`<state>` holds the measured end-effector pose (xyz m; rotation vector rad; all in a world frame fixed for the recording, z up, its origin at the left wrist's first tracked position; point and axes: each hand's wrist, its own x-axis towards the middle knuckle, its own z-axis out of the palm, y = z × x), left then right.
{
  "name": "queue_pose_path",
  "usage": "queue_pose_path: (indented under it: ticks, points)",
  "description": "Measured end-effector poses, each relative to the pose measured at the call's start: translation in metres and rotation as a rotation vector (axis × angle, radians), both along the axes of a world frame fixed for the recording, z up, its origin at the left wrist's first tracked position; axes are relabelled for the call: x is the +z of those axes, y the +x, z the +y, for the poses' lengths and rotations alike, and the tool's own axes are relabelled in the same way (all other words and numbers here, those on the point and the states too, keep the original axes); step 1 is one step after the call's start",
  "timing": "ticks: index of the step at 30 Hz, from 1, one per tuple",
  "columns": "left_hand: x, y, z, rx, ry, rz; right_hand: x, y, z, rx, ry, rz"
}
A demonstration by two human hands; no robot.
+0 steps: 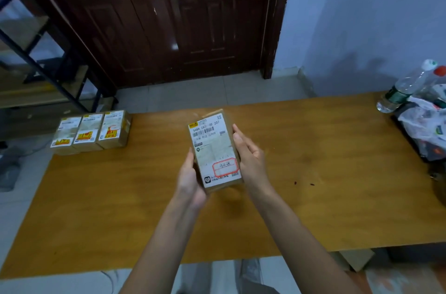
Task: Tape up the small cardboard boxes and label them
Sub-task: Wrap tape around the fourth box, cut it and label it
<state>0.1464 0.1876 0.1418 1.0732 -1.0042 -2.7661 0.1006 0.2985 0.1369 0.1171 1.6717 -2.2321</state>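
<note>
— While both hands are up over the middle of the table, what are they holding?

— One small brown cardboard box (216,151), held above the orange-brown wooden tabletop (313,185), not resting on it. Its top face carries a white printed shipping label (213,146) with a barcode near the far end and a red-outlined stamp box near the near end.

— How is it gripped?

— The left hand (190,181) cups the near left edge, thumb lying along the side of the box, fingers hidden underneath. The right hand (251,156) lies against the right long edge, thumb on the upper rim, fingers wrapped behind. Both hands are closed round the box from opposite sides.

— Is tape visible on it?

— Too blurred to tell; the far end shows a slightly raised flap or strip.

— Other boxes?

— Three more small brown labelled cardboard boxes (93,132) stand side by side, touching, at the far left corner of the table, each with a white label and yellow-red markings.

— And on the right?

— A clear plastic water bottle with a green label (403,90) leans at the far right, just beside a crumpled white plastic bag (424,125). Beyond the table are a dark red-brown wooden door (169,16) and a pale blue wall (374,16).
</note>
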Motion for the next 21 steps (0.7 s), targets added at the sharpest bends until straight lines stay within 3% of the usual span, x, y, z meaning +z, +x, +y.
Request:
queue_pose_path:
  ticks: [3,11,16,18,21]
  points:
    - [0.003,0.013,-0.019,-0.007,-0.004,-0.002,0.008,0.016,-0.018,-0.071,-0.073,-0.045]
    - [-0.001,0.067,-0.095,0.01,-0.28,-0.103,0.012,0.076,-0.093,-0.129,0.079,-0.05]
    - [0.003,0.096,-0.149,-0.109,-0.326,-0.048,0.014,0.1,-0.125,0.129,0.117,0.008]
    - [0.009,0.107,-0.174,-0.168,-0.336,-0.004,0.015,0.106,-0.138,0.133,0.122,0.024]
    - [0.015,0.121,-0.211,-0.329,-0.504,0.069,0.021,0.111,-0.159,0.087,0.147,-0.003]
